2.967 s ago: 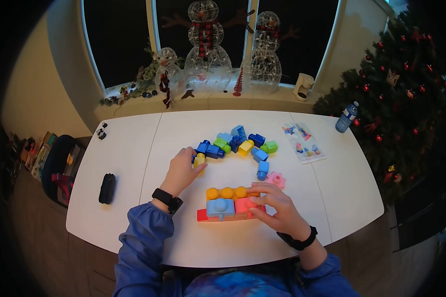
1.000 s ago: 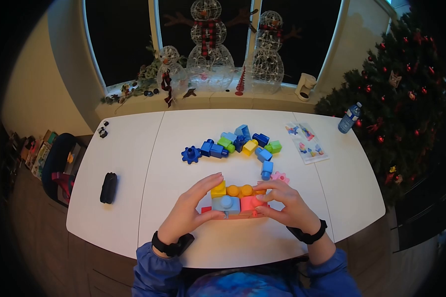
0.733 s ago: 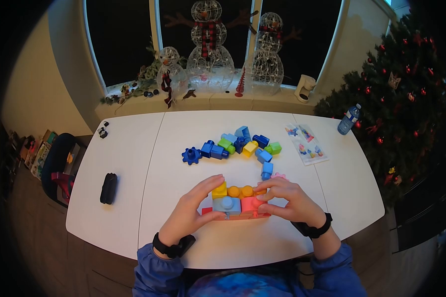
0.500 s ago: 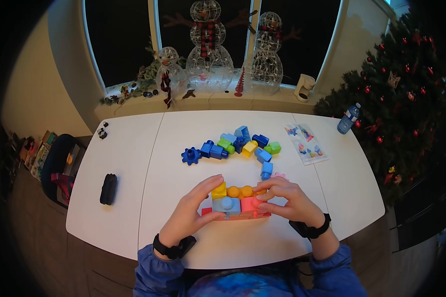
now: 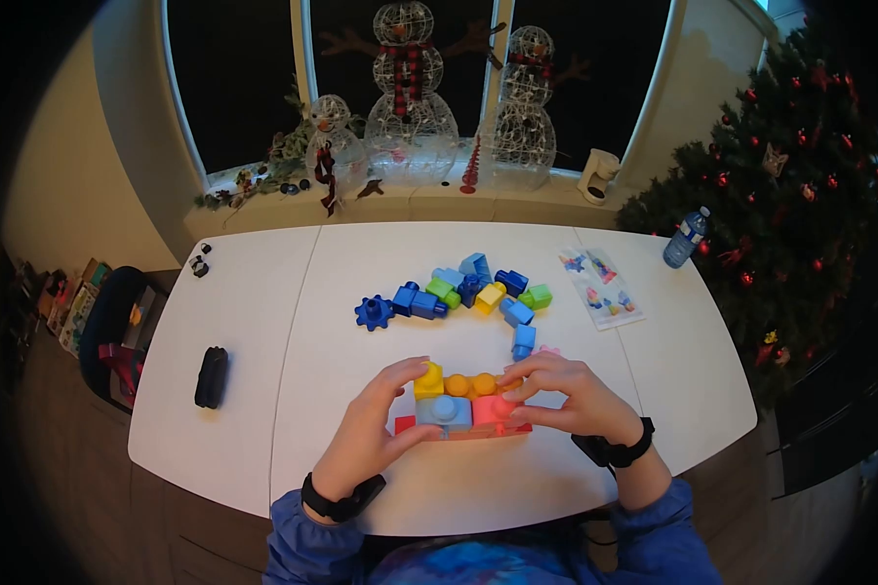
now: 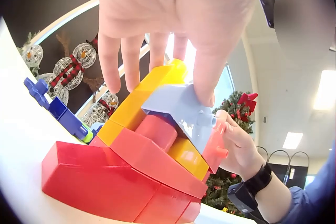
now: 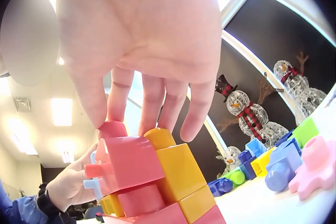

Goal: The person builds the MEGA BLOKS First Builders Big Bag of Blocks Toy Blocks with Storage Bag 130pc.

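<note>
A build of toy building blocks sits on the white table (image 5: 351,361) in front of me, on a red base (image 6: 100,174). Its near side bears a light blue block (image 5: 443,415) and a pink block (image 5: 495,414). Behind them are a round-studded orange block (image 5: 470,385) and, at its left end, a yellow block (image 5: 427,381). My left hand (image 5: 369,429) grips the build's left end, thumb at the light blue block and fingers behind the yellow one. With my right hand (image 5: 578,402) I hold the right end, thumb at the pink block, fingers over the orange.
Beyond the build lie several loose blocks (image 5: 489,297), a dark blue gear-shaped block (image 5: 374,312) and a pink gear piece (image 7: 316,169). A picture sheet (image 5: 602,288) and a water bottle (image 5: 686,238) are at the right. A black case (image 5: 212,377) lies left.
My left hand has brought the yellow block from beside the loose blocks to the build's left end, uncovering the dark blue gear block. The right hand stays at the build's right end.
</note>
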A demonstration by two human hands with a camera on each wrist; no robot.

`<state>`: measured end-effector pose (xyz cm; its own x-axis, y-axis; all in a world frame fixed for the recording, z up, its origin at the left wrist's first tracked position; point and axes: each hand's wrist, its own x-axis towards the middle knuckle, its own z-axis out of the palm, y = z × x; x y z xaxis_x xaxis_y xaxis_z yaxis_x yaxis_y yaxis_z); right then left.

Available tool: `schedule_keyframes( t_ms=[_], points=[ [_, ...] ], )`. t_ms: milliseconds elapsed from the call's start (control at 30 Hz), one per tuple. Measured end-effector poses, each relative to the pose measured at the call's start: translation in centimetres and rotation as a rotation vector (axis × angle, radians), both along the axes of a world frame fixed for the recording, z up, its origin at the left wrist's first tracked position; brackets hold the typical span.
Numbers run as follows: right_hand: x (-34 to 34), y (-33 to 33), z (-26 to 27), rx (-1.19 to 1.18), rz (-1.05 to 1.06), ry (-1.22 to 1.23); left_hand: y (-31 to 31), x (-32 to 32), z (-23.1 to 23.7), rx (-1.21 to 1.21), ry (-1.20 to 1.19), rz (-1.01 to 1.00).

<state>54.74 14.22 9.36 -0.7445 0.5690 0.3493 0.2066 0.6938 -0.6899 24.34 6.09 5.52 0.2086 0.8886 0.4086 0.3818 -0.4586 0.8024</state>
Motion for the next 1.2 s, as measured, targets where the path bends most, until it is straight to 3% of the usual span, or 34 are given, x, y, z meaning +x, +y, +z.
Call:
schedule_keyframes(
  t_ms=[233,367,467,700,833,1000,1100,1200],
  points=[
    [-0.2,6.1,1.2,0.064,-0.168,0.006,-0.1,0.3,0.3,-0.001,-0.01,0.002],
    [-2.9,9.4,1.8,0.106,-0.244,-0.131,-0.1,0.4,0.2,-0.005,-0.014,0.007],
    [-5.0,13.6,-1.3,0.325,-0.244,-0.281,0.0,0.4,-0.1,0.016,-0.024,0.0],
    [-8.0,17.3,-5.2,0.41,-0.295,-0.56,0.0,0.3,0.1,-0.009,0.004,0.012],
    [-7.3,17.0,-4.4,0.394,-0.272,-0.508,0.1,0.3,0.0,0.012,0.004,0.002],
    [-6.4,11.2,2.2,0.287,-0.233,-0.227,0.0,0.3,0.3,-0.001,0.019,0.01],
    [-5.3,6.8,5.8,0.068,-0.067,-0.146,0.0,0.3,0.2,0.014,0.015,0.009],
    [-5.2,4.5,6.2,0.129,0.05,-0.173,0.0,0.3,0.3,0.009,0.009,0.007]
  ],
)
